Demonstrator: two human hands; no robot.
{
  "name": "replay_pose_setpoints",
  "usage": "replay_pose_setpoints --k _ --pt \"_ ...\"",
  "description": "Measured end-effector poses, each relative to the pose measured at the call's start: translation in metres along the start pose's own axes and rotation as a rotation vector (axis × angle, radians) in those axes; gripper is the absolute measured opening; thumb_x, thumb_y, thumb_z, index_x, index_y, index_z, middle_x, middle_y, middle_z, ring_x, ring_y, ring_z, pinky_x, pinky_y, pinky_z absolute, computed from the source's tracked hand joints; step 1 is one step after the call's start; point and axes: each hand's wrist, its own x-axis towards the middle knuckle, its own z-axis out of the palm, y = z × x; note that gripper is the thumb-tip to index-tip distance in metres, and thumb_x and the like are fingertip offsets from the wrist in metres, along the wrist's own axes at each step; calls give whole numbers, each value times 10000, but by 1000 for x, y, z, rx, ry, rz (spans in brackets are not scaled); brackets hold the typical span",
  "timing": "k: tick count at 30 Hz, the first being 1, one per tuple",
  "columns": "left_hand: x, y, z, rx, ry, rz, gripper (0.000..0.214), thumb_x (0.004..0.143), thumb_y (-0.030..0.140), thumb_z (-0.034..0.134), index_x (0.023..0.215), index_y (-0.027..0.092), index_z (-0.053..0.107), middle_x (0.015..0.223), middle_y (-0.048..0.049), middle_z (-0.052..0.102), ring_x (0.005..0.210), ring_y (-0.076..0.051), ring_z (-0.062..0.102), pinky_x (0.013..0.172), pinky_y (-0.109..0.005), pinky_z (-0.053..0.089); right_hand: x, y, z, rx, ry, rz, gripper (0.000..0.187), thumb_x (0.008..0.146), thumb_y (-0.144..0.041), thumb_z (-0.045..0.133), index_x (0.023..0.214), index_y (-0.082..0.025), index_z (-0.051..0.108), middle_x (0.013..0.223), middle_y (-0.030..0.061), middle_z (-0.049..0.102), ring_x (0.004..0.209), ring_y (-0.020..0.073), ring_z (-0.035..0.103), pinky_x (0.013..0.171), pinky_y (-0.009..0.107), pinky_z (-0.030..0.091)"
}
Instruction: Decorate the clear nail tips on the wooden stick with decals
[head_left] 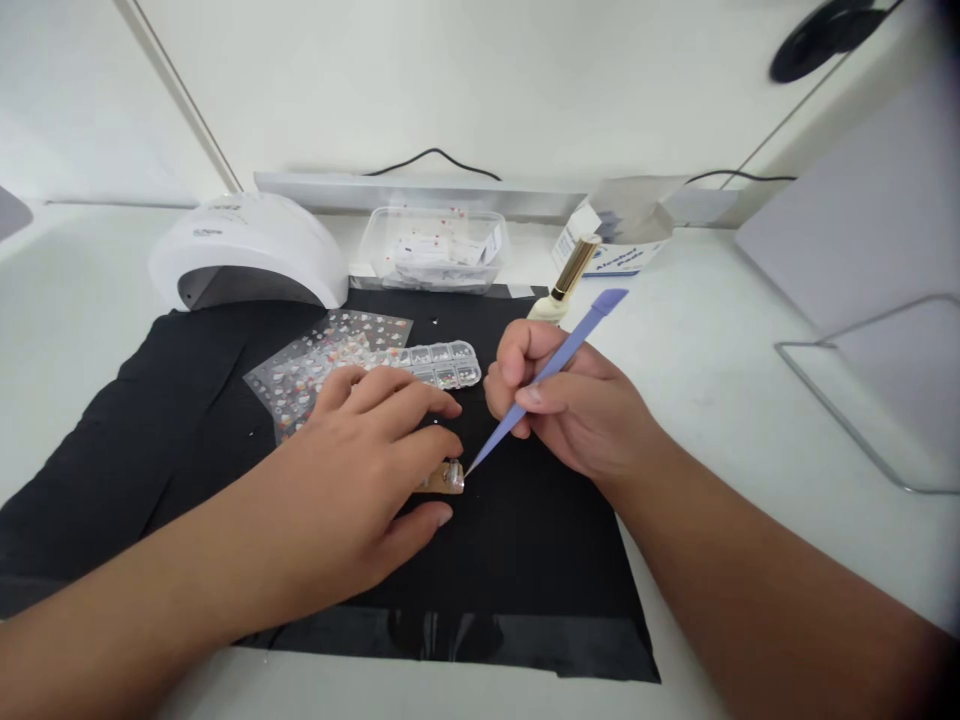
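Observation:
My right hand [577, 405] is closed round a lilac pen-like tool [559, 362], held like a pencil, its fine tip touching a small tan nail tip [444, 478] on the black mat [525, 560]. My left hand [367, 460] lies over that nail tip, fingers pressed down on it and holding it still. Only the nail tip's right end shows beyond the fingers. Just behind the left hand lie a clear box of small gems [446, 362] and clear sticker sheets [334, 345].
A white nail lamp [247, 250] stands at the back left. Behind the mat are a clear plastic tub [435, 248], a gold-capped bottle [568, 280] and an open cardboard box [622, 240]. A wire stand [862, 420] sits at the right.

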Motion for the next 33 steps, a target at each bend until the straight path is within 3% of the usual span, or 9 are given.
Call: replay_pose_setpoints --k 15,33 --pt "3 3 4 7 21 4 91 927 234 570 946 217 657 1234 -63 632 1156 -309 516 930 -529 341 -1 1 0 -51 -25 46 89 722 -124 594 776 -195 593 575 -50 583 476 83 481 447 228 306" --pt "4 6 4 30 17 -3 118 964 220 532 991 209 646 1202 -47 640 1120 -288 529 907 -515 343 0 -1 4 -75 -8 45 130 710 -88 554 803 -178 553 573 -78 565 465 43 459 430 190 299"
